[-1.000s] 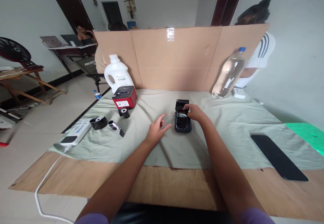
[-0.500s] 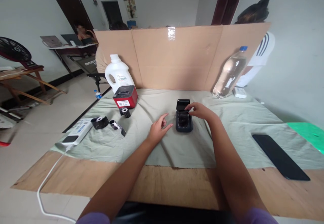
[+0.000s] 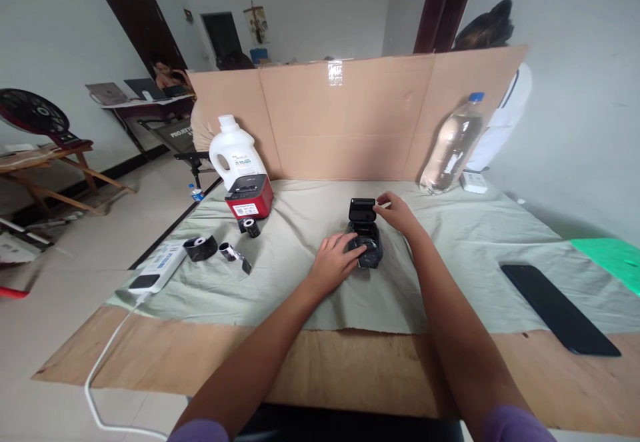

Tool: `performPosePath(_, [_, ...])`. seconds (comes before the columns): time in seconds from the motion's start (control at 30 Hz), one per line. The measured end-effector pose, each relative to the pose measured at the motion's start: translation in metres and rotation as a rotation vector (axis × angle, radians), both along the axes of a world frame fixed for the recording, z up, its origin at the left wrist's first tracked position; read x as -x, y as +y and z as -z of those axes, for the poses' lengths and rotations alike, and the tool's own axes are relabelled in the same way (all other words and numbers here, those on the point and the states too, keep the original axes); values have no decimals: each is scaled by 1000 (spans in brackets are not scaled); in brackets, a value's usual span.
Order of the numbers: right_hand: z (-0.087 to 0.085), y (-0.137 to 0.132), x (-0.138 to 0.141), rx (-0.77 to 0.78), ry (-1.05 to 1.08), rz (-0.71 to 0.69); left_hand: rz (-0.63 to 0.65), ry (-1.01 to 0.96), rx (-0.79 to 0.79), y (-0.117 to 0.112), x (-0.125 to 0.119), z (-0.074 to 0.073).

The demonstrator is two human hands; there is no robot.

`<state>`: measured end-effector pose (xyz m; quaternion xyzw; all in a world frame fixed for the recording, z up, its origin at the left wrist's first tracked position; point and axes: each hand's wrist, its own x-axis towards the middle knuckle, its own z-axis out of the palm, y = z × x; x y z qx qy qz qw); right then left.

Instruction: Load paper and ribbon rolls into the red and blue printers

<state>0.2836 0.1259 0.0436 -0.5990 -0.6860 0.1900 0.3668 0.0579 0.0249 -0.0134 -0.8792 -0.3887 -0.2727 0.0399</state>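
Observation:
A small black box-shaped device [image 3: 367, 255] with a raised lid [image 3: 362, 210], looking like a mini label printer, stands on the cloth in front of me. My left hand [image 3: 335, 260] grips its left side, thumb and fingers lying over the body's front part. Something glossy shows near these fingertips, but I cannot make out what it is. At the lid's right edge, my right hand [image 3: 393, 211] holds on with thumb and fingertips. The device's inside is partly hidden by my left fingers.
Black rolls [image 3: 200, 249] lie left, beside a white power bank [image 3: 159, 269] with a cable. Behind them stand a red-black box [image 3: 250, 199] and a white jug [image 3: 239, 152]. A clear bottle [image 3: 453, 145] leans by the cardboard screen [image 3: 345, 122]. A phone [image 3: 557, 309] lies right.
My left hand has moved right and closed onto the device's body. My right hand has shifted slightly from the lid's lower front to its right edge.

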Motion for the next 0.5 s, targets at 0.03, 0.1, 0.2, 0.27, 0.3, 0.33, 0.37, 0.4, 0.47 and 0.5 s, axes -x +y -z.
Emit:
performPosePath(0.03, [5, 3, 2, -15, 53, 3, 5, 1, -20, 0, 1, 0])
performPosePath(0.1, [13, 7, 6, -26, 151, -29, 10, 11, -56, -1, 2, 1])
performPosePath(0.2, [21, 9, 10, -27, 262, -56, 11, 44, -95, -1, 4, 1])
performPosePath(0.27, [25, 4, 13, -35, 321, -29, 20, 61, -120, -1, 4, 1])
performPosePath(0.3, [27, 0, 14, -43, 352, -16, 27, 67, -133, -1, 4, 1])
performPosePath(0.33, [30, -5, 15, -55, 381, -10, 36, 71, -146, -2, 5, 1])
performPosePath(0.37, [34, -11, 16, -70, 404, -11, 44, 71, -158, -2, 5, 2])
performPosePath(0.4, [38, -17, 16, -83, 420, -19, 53, 70, -168, -2, 6, 2])
performPosePath(0.47, [48, -27, 15, -82, 433, -59, 68, 61, -182, -3, 7, 2])
performPosePath(0.5, [53, -32, 13, -71, 442, -86, 71, 54, -185, -4, 8, 2])
